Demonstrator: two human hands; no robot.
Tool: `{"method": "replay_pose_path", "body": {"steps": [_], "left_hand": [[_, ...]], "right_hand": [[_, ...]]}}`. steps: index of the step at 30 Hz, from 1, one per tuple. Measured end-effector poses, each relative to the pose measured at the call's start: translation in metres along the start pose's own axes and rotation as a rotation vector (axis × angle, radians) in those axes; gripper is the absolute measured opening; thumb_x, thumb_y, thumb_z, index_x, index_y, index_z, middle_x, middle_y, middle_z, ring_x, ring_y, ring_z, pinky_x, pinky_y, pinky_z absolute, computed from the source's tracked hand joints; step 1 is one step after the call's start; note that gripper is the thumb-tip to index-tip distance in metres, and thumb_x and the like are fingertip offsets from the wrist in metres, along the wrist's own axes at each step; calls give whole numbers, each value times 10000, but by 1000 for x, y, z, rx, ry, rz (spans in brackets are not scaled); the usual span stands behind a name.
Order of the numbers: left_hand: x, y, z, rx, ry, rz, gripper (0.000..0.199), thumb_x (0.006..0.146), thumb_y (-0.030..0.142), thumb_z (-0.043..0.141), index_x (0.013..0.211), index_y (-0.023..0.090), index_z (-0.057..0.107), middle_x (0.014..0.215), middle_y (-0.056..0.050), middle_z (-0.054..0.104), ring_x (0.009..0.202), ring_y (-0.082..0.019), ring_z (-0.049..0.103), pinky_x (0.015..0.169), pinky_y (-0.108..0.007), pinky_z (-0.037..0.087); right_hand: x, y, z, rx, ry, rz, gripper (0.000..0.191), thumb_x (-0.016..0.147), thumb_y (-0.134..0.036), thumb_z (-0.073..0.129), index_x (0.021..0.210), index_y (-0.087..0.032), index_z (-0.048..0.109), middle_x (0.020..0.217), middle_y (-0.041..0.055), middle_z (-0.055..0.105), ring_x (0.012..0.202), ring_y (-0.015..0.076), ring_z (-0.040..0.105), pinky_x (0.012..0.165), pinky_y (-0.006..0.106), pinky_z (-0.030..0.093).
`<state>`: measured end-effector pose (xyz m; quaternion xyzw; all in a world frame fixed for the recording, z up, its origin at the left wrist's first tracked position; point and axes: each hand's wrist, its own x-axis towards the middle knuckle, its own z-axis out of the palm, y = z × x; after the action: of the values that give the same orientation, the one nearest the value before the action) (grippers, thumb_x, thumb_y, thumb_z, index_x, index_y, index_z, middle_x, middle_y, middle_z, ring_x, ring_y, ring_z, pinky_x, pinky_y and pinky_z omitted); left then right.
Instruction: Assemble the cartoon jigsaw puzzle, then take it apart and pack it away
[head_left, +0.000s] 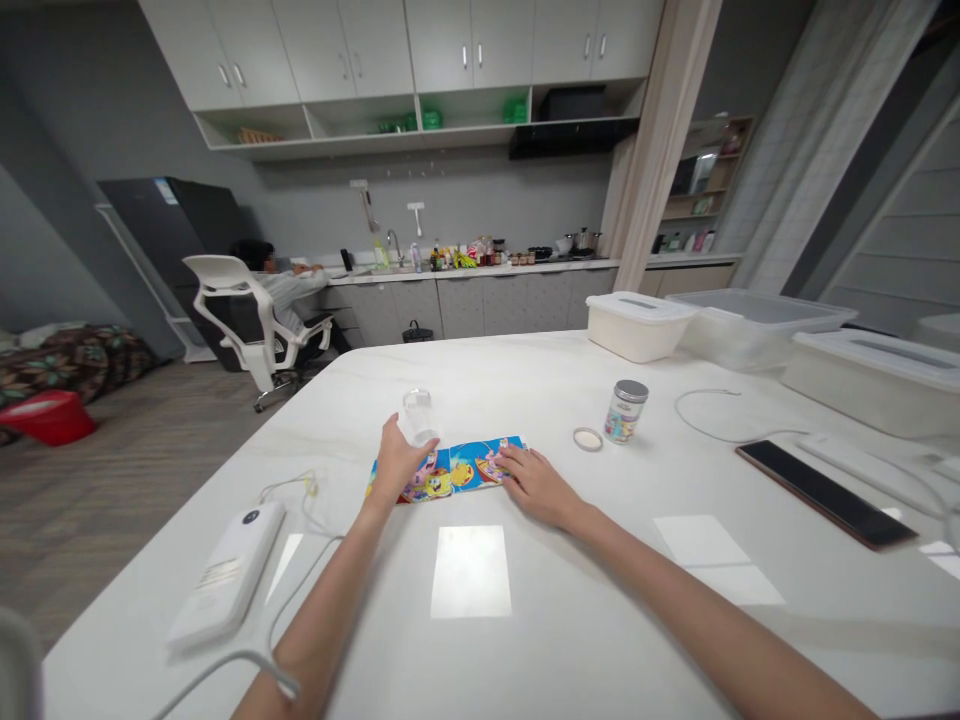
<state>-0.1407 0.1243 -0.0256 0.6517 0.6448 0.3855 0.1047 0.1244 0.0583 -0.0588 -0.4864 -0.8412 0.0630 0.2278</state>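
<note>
Mid-frame, the open right hand (pixel 541 486) seemingly steadies a flat blue cartoon-printed strip (pixel 463 474); the left hand (pixel 396 462), grip unclear, curves by a clear round cup (pixel 418 410).

- Two hands: one left hand (pixel 401 462), one right hand (pixel 541 486)
- At least two blue picture panels (pixel 474 472)
- One clear cup (pixel 418 412)
- One tin (pixel 625 414)
- One round lid (pixel 588 440)
- Three lidded storage boxes (pixel 634 328)
- One black slab (pixel 825 493)
- One white power bank (pixel 229 575)
- One white table (pixel 570 620)
- Eight upper cupboard doors (pixel 441 45), in four pairs
- One office chair (pixel 238 318)
- One seated person (pixel 289 291)
- One red tub (pixel 56 428)
- One dark fridge (pixel 191 220)
</note>
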Motion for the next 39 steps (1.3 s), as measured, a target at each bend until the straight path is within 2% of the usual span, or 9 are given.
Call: {"method": "replay_pose_path", "body": {"steps": [3, 6, 9, 13, 19, 23, 29, 33, 39], "left_hand": [[11, 6, 5, -65, -18, -23, 578, 749, 393, 664, 1214, 171, 403, 1191, -161, 605, 1118, -276, 604, 949, -410, 492], [11, 12, 0, -89, 26, -25, 473, 765, 373, 628, 1150, 188, 425, 1116, -139, 637, 1049, -255, 632, 926, -407, 499], [-2, 16, -11, -88, 41, -14, 461, 703, 376, 663, 1068, 206, 440, 1075, -105, 645, 988, -256, 650, 884, -409, 515], [-26, 15, -22, -20, -43, -83, 409, 667, 375, 675, 945, 221, 418, 1007, -79, 655, 896, -247, 672, 751, -356, 538], [-36, 10, -22, -4, -54, -152, 376, 707, 413, 637, 938, 225, 408, 927, -54, 647, 810, -230, 674, 662, -321, 530], [-39, 0, -18, 86, -47, -92, 510, 691, 479, 640, 1054, 172, 453, 1048, -122, 638, 970, -278, 649, 783, -354, 517], [-48, -22, -3, 245, -242, -71, 589, 731, 506, 590, 1164, 115, 511, 1224, -183, 611, 1172, -316, 570, 947, -365, 446], [-41, -30, 7, 271, -263, -104, 692, 753, 529, 564, 1271, 75, 494, 1429, -232, 466, 1381, -335, 370, 1089, -378, 333], [-24, -37, 12, 243, -263, -108, 741, 755, 534, 564, 1296, 35, 484, 1481, -260, 384, 1416, -337, 302, 1133, -392, 273]], "right_hand": [[0, -1, -1, 6, -32, 18, 383, 969, -263, 380, 1297, -185, 562, 1431, 107, 512, 1348, 231, 431, 1119, 493, 308], [0, 0, 0, 13, -45, 34, 393, 967, -261, 373, 1305, -194, 562, 1433, 103, 511, 1350, 226, 428, 1118, 491, 306], [2, 0, 1, 26, -66, 52, 416, 969, -273, 359, 1341, -210, 535, 1454, 90, 490, 1369, 220, 398, 1130, 485, 282], [4, -2, 0, 45, -117, 80, 455, 973, -296, 344, 1397, -206, 482, 1508, 75, 420, 1412, 232, 330, 1153, 501, 224], [5, -5, -3, 50, -162, 126, 482, 975, -321, 323, 1427, -214, 449, 1538, 58, 370, 1440, 235, 275, 1170, 502, 173], [5, -7, -6, 37, -188, 157, 510, 970, -335, 328, 1452, -195, 414, 1561, 58, 319, 1459, 238, 221, 1180, 501, 132], [4, -10, -10, 30, -179, 175, 517, 965, -329, 332, 1461, -198, 401, 1566, 70, 308, 1457, 230, 227, 1179, 484, 138], [3, -8, -8, 22, -178, 182, 510, 967, -330, 324, 1447, -191, 425, 1565, 66, 311, 1456, 229, 229, 1180, 475, 134], [5, -8, -7, 5, -173, 234, 523, 967, -342, 312, 1457, -189, 406, 1571, 69, 297, 1462, 237, 209, 1180, 496, 109]]}}
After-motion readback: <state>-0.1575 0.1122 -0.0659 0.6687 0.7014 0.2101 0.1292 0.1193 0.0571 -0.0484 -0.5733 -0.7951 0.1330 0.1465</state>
